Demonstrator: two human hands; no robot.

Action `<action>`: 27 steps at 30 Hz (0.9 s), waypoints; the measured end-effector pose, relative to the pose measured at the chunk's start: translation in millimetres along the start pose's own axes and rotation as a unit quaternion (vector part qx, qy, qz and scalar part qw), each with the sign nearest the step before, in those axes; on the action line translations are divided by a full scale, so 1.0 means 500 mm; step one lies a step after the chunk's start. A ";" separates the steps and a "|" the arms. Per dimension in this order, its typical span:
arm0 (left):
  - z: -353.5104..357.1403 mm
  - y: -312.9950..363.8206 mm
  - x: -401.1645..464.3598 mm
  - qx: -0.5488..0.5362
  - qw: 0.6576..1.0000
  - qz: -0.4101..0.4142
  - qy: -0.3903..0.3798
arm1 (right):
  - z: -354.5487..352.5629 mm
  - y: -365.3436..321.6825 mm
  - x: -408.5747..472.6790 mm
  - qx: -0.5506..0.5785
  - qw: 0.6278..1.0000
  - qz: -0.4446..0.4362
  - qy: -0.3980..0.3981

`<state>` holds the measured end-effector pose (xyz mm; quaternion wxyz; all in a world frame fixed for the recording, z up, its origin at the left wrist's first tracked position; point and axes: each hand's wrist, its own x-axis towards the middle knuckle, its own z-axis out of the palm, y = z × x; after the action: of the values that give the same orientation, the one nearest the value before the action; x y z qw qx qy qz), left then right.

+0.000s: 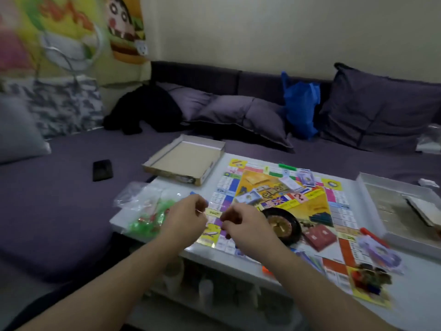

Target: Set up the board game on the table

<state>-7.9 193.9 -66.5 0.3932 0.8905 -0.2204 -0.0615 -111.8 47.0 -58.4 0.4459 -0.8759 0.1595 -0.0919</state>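
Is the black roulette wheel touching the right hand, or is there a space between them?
Cannot tell. In the head view the right hand overlaps the near-left edge of the roulette wheel on the board; neither contact nor a gap shows.

A white table point(238, 253) carries the game board point(281, 211), spread just beyond and right of the hands. Left of the left hand point(185, 218) lies a clear bag of green pieces point(145, 211). Beyond the hands an open cardboard box lid point(185, 161) overhangs the far edge, and far right sits a white box tray point(401, 211).
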 end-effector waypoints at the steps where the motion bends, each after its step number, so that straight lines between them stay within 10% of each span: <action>1: -0.027 -0.037 0.006 0.033 0.999 -0.009 0.020 | 0.037 -0.020 0.012 -0.009 1.000 -0.003 -0.011; 11: -0.106 -0.227 0.096 0.192 0.971 -0.141 -0.023 | 0.261 -0.086 0.120 -0.033 0.996 0.072 -0.047; 20: -0.110 -0.253 0.127 0.063 0.985 -0.160 0.006 | 0.360 -0.116 0.193 0.121 0.956 0.265 -0.040; 27: -0.128 -0.230 0.124 -0.013 0.984 -0.173 0.028 | 0.345 -0.124 0.197 0.198 0.951 0.237 0.010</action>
<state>105.2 278.0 -102.6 0.3941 0.9115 -0.0506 -0.1066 44.7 175.3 -107.6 0.6181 -0.7059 0.3452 -0.0223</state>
